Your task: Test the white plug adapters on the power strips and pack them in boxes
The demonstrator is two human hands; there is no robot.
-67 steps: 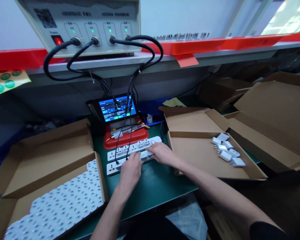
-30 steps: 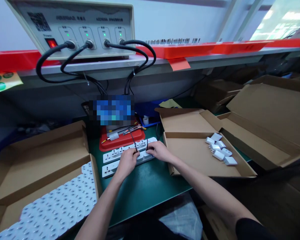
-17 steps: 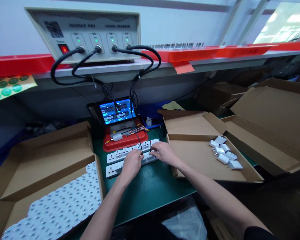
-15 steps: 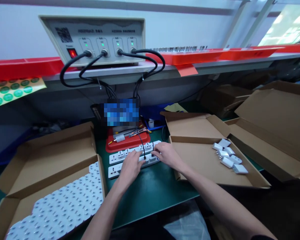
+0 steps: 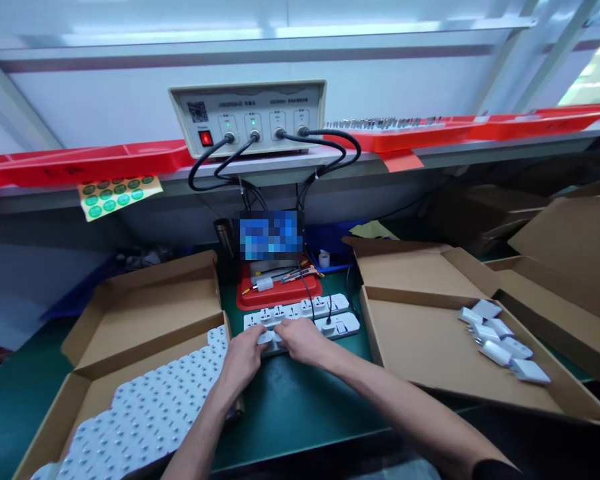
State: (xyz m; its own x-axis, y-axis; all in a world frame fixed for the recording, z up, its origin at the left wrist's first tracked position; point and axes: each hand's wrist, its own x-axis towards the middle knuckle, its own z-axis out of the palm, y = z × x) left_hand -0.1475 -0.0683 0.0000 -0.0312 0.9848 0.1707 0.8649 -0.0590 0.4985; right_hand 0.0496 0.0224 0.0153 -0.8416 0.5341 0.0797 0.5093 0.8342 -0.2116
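Observation:
Two white power strips lie side by side on the green table: a rear strip and a front strip. At the left end of the front strip, my left hand has its fingers closed at a white charger plug. Just beside it, my right hand pinches another white charger plug, mostly covered by the fingers. Black cables run down to the right part of the front strip, one into a white charger.
On the left, an open cardboard box holds rows of white chargers. Another box on the right has several loose chargers. Behind the strips are a red tray and a screen. A tester stands on the shelf.
Both hands have shifted from the cable ends in the front strip to the chargers at its left end. Two of the tester's green lights no longer show. The camera view has swung.

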